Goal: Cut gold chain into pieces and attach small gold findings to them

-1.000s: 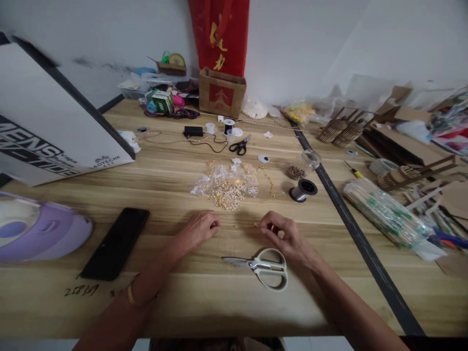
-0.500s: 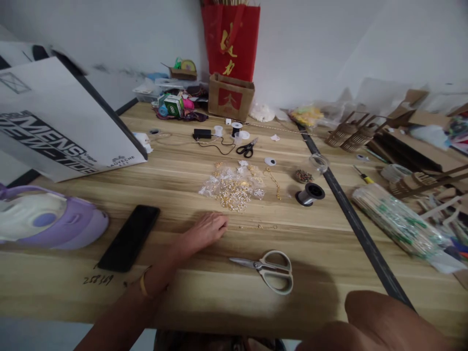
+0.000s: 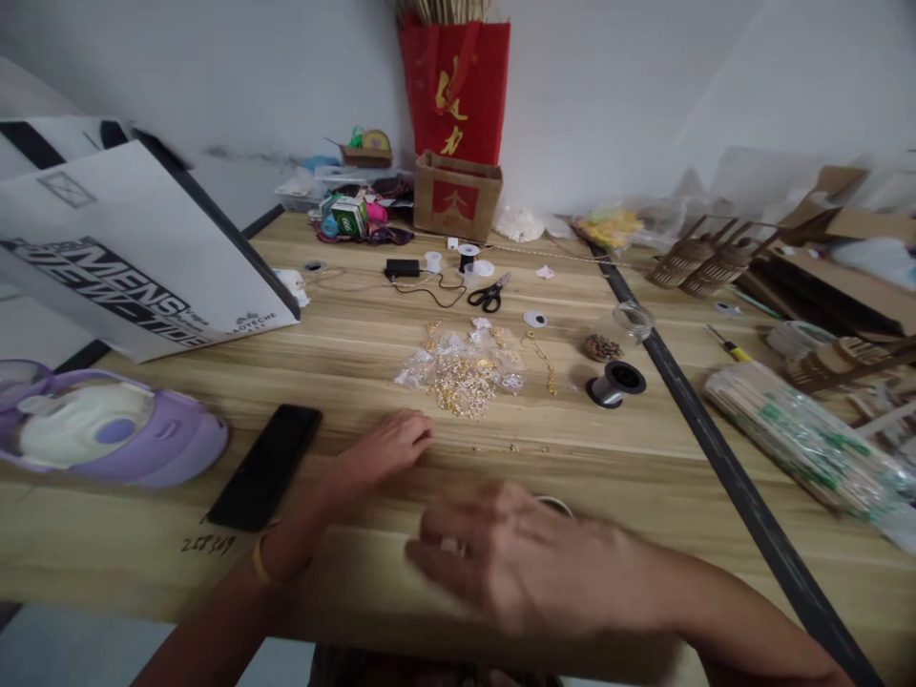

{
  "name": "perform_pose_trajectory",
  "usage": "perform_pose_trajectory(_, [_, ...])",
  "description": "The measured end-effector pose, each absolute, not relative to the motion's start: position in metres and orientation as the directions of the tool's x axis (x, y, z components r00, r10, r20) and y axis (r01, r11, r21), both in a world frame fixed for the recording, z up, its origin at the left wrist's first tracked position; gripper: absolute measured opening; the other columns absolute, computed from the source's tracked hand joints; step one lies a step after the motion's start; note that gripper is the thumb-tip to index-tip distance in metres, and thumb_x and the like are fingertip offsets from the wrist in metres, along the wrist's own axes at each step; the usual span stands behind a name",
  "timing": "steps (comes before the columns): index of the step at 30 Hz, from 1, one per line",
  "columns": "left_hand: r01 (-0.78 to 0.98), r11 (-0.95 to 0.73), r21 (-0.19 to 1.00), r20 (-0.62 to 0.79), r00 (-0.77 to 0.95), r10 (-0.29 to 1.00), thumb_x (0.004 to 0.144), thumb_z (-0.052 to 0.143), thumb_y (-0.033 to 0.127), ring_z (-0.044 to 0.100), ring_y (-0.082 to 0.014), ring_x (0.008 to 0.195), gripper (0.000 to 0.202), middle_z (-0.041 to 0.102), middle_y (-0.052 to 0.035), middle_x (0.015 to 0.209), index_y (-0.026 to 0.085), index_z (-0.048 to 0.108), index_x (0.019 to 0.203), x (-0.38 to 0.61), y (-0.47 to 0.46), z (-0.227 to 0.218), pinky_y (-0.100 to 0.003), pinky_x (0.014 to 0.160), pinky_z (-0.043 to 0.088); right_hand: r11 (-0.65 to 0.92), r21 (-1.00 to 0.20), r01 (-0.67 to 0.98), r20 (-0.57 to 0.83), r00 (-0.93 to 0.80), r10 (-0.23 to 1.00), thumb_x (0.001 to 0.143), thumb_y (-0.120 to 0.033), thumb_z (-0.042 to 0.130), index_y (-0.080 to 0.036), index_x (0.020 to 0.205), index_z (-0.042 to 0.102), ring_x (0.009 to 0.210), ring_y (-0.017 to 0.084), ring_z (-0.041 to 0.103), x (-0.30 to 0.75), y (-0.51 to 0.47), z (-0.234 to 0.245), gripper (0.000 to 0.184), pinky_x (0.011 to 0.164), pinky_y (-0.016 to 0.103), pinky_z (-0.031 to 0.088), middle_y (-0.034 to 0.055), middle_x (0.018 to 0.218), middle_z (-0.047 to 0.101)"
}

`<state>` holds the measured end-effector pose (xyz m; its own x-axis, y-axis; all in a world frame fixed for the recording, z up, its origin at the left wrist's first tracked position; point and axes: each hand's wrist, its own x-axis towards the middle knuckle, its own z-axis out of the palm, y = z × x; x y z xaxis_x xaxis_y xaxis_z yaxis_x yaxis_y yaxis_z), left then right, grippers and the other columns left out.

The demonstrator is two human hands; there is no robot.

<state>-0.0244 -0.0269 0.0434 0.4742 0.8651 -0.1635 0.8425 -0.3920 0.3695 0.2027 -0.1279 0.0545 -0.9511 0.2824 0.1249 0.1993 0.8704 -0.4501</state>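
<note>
Beyond the right hand [image 3: 515, 553], a thin chain [image 3: 513, 448]
Left hand [image 3: 391, 443] curled at its left; cannot tell what either hand grips

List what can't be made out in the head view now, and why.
All head view:
Near scissors: mostly hidden by the right hand.
Right hand: blur leaves its grip unclear.
Thin chain: links too small to separate.
Left hand: curled fingers hide whether it holds anything.
Stalks: cut off by the upper edge.

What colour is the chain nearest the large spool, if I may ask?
The chain is gold; head view.
</note>
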Motion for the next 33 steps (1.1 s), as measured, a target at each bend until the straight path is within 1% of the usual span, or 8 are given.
perform_pose_trajectory(2, [0.852, -0.343, 0.395, -0.157, 0.431, 0.889, 0.087, 0.043, 0.019, 0.057, -0.0178, 0.081, 0.018, 0.064, -0.0053, 0.086, 0.016, 0.061, 0.083, -0.038, -0.025, 0.044, -0.027, 0.076, 0.039, 0.875, -0.318, 0.366, 0.090, -0.907, 0.412, 0.093, -0.016, 0.039, -0.017, 0.099, 0.058, 0.081, 0.017, 0.057, 0.194, -0.063, 0.078, 0.021, 0.062, 0.027, 0.042, 0.0086, 0.094, 0.061])
perform_pose_trajectory(3, [0.855, -0.318, 0.410, -0.148, 0.406, 0.902, 0.085, 0.045, 0.019, 0.057, -0.0175, 0.080, 0.017, 0.064, -0.0049, 0.085, 0.016, 0.062, 0.083, -0.044, -0.024, 0.044, -0.027, 0.075, 0.040, 0.863, -0.283, 0.419, 0.095, -0.883, 0.460, 0.093, -0.017, 0.039, -0.017, 0.093, 0.059, 0.075, 0.016, 0.056, 0.192, -0.041, 0.081, 0.020, 0.059, 0.026, 0.040, 0.0075, 0.087, 0.061])
perform_pose_trajectory(6, [0.859, -0.261, 0.441, -0.159, 0.361, 0.919, 0.083, 0.049, 0.020, 0.058, -0.0169, 0.077, 0.016, 0.065, -0.0045, 0.084, 0.016, 0.064, 0.083, -0.058, -0.023, 0.043, -0.026, 0.073, 0.040, 0.794, -0.286, 0.537, 0.095, -0.808, 0.581, 0.093, -0.021, 0.044, -0.017, 0.089, 0.058, 0.076, 0.014, 0.056, 0.192, -0.016, 0.064, 0.015, 0.061, 0.024, 0.038, 0.0050, 0.086, 0.060])
perform_pose_trajectory(9, [0.857, -0.251, 0.451, -0.182, 0.363, 0.914, 0.082, 0.050, 0.020, 0.058, -0.0169, 0.077, 0.015, 0.065, -0.0042, 0.083, 0.016, 0.065, 0.081, -0.059, -0.025, 0.042, -0.026, 0.072, 0.040, 0.760, -0.277, 0.588, 0.103, -0.768, 0.632, 0.093, -0.023, 0.045, -0.017, 0.088, 0.057, 0.074, 0.014, 0.056, 0.194, -0.020, 0.036, 0.014, 0.060, 0.024, 0.038, 0.0043, 0.085, 0.059])
perform_pose_trajectory(15, [0.856, -0.264, 0.445, -0.220, 0.391, 0.894, 0.077, 0.055, 0.019, 0.056, -0.0166, 0.076, 0.009, 0.062, -0.0022, 0.079, 0.017, 0.063, 0.074, -0.056, -0.031, 0.041, -0.026, 0.071, 0.038, 0.777, -0.256, 0.575, 0.189, -0.759, 0.624, 0.095, -0.023, 0.040, -0.018, 0.094, 0.056, 0.084, 0.017, 0.057, 0.187, -0.025, 0.019, 0.017, 0.063, 0.025, 0.041, 0.0070, 0.091, 0.059])
perform_pose_trajectory(20, [0.858, -0.246, 0.450, -0.245, 0.383, 0.891, 0.076, 0.054, 0.018, 0.056, -0.0166, 0.076, 0.009, 0.062, -0.0020, 0.079, 0.017, 0.063, 0.075, -0.063, -0.033, 0.033, -0.026, 0.070, 0.038, 0.780, -0.247, 0.575, 0.190, -0.761, 0.621, 0.095, -0.022, 0.039, -0.017, 0.088, 0.056, 0.079, 0.016, 0.057, 0.188, -0.026, 0.017, 0.019, 0.060, 0.025, 0.041, 0.0060, 0.087, 0.058])
perform_pose_trajectory(30, [0.841, -0.249, 0.481, -0.248, 0.403, 0.881, 0.078, 0.052, 0.018, 0.056, -0.0168, 0.077, 0.012, 0.063, -0.0024, 0.079, 0.017, 0.063, 0.074, -0.055, -0.030, 0.025, -0.026, 0.071, 0.038, 0.782, -0.288, 0.553, 0.214, -0.759, 0.615, 0.095, -0.020, 0.037, -0.017, 0.094, 0.056, 0.080, 0.015, 0.056, 0.191, -0.024, 0.012, 0.019, 0.063, 0.025, 0.041, 0.0067, 0.089, 0.058])
perform_pose_trajectory(33, [0.841, -0.253, 0.479, -0.244, 0.404, 0.882, 0.078, 0.051, 0.017, 0.056, -0.0166, 0.076, 0.013, 0.063, -0.0025, 0.077, 0.017, 0.063, 0.073, -0.055, -0.030, 0.026, -0.026, 0.070, 0.038, 0.783, -0.292, 0.549, 0.227, -0.755, 0.615, 0.095, -0.021, 0.038, -0.017, 0.090, 0.056, 0.077, 0.014, 0.056, 0.193, -0.022, 0.009, 0.020, 0.062, 0.024, 0.041, 0.0062, 0.086, 0.057])
